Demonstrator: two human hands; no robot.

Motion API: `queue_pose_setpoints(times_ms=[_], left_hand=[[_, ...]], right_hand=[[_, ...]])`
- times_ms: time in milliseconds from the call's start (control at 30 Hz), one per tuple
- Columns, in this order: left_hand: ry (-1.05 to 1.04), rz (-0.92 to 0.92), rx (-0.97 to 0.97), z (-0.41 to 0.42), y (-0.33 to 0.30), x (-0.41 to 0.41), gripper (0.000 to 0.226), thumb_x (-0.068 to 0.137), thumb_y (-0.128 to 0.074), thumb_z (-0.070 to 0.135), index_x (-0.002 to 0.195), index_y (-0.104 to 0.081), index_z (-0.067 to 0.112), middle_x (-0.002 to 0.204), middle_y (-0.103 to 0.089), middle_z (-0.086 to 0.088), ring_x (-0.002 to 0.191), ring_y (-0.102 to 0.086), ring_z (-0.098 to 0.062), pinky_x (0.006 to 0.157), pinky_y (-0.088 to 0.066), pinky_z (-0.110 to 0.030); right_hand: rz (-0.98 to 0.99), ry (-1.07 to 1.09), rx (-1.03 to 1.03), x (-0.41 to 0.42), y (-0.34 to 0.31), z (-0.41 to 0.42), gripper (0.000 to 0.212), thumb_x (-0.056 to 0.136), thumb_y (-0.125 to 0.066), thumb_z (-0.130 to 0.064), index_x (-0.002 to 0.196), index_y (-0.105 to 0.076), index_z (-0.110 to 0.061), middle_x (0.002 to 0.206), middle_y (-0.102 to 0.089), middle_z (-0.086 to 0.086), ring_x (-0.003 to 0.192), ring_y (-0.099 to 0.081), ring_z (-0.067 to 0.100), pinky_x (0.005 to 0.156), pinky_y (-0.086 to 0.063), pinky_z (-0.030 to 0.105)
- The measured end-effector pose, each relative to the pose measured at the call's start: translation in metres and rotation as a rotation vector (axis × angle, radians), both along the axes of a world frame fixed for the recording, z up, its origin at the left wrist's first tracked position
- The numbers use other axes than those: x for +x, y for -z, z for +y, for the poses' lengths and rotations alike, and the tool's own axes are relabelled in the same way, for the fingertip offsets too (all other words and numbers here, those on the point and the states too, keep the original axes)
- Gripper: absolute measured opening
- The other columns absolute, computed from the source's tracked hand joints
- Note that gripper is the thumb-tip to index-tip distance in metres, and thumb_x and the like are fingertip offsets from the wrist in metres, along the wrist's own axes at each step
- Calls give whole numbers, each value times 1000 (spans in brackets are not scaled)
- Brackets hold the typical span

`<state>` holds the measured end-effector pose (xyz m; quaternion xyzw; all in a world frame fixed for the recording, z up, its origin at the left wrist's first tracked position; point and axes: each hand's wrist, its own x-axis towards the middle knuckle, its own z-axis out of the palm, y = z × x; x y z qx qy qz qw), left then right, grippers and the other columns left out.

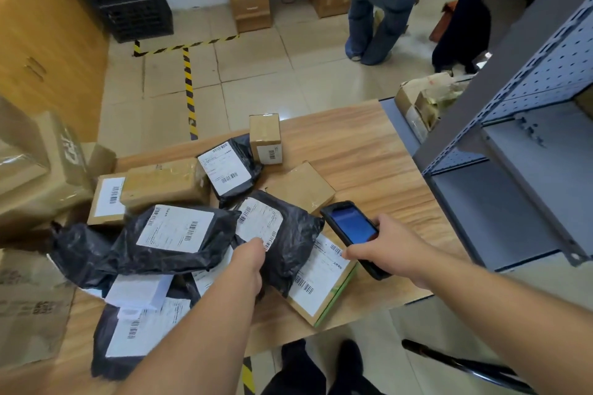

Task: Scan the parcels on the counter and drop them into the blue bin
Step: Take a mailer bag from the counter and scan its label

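Observation:
Several parcels lie heaped on the wooden counter: black plastic mailers with white labels and brown cardboard boxes. My left hand grips the near edge of a black mailer in the middle of the heap, thumb by its label. My right hand holds a black handheld scanner, its blue screen facing up, just right of that mailer. A flat box with a large white label lies under the mailer and the scanner. No blue bin is in view.
A grey metal shelf unit stands at the counter's right. Large taped cartons crowd the left side. Two people stand on the tiled floor beyond. A small upright box stands at the counter's far edge.

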<state>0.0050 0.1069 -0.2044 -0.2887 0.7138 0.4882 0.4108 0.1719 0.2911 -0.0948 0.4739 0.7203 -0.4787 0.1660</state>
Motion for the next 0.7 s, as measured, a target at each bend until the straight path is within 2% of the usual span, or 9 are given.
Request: queue_pose_setpoints(times_ms=[133,233,267,400,533,633,700], left_hand=[[-15,-3,6,5,3,-3,15,106,-51,15,114,-63,12,104,-70,-8,81,-66,-21,74,-50,-33],[12,-30,16,10,4,-5,20,105,-54,19,120,-65,9,102,-71,-11,83,-68,-25,65,-52,-33],[15,-37,18,12,5,-6,24,104,-56,21,123,-65,8,105,-72,-12,85,-69,-27,67,-55,-34],[12,-53,-3,16,5,-5,34,100,-66,23,130,-65,7,119,-74,-17,97,-73,-35,89,-62,-47],[-5,-25,-36,9,33,-10,35,89,-76,22,122,-72,10,109,-77,-15,89,-75,-35,83,-64,-52],[-6,-16,-76,-1,68,-20,45,77,-80,23,119,-74,11,103,-78,-13,86,-76,-35,79,-65,-52],[-16,-28,-72,-1,40,-14,34,86,-78,20,118,-71,9,102,-78,-14,84,-77,-34,77,-65,-50]], right_hand=[[-11,9,8,-2,-2,-1,63,69,-95,-38,115,-56,-23,106,-68,-1,94,-68,16,84,-60,39],[-27,13,26,-3,-4,-1,66,68,-95,-40,117,-54,-24,107,-67,-3,95,-67,16,88,-61,41],[-31,14,32,-2,-5,-1,66,68,-95,-40,118,-53,-24,108,-67,-3,95,-67,15,88,-60,41],[-38,23,54,2,-7,-3,67,68,-95,-43,118,-53,-25,107,-66,-4,95,-66,15,86,-60,41],[-31,30,55,9,-10,-4,67,68,-94,-43,118,-52,-26,107,-68,-2,95,-68,17,87,-62,42],[-28,25,61,15,-14,-6,65,72,-93,-41,119,-52,-23,107,-67,-1,93,-67,16,80,-61,37],[-34,16,61,18,-16,-8,64,73,-92,-41,117,-48,-23,107,-65,-1,92,-66,15,69,-58,31]])
